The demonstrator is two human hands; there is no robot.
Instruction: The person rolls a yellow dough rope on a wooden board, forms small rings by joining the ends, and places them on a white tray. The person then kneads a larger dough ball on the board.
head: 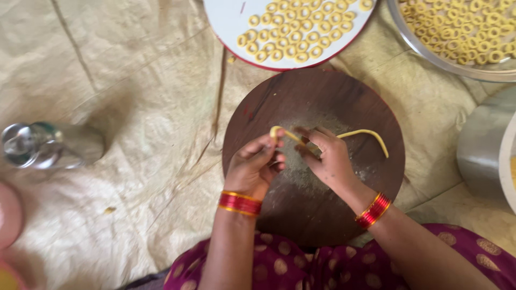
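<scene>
Head view: left hand [253,167] grip pinching the curled end of a thin yellow dough strand [359,134], right hand [327,158] fingers closed on its middle, over the round wooden board [301,209]; white plate [228,21] of dough rings beyond, steel container [51,145] well left.

No packages, labels, signs or screens here — none in view.

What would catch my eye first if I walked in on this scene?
Probably the two hands at the centre: the left hand and right hand pinch a thin yellow dough rope over a round dark wooden board. Above it, a white plate carries rows of small dough rings.
</scene>
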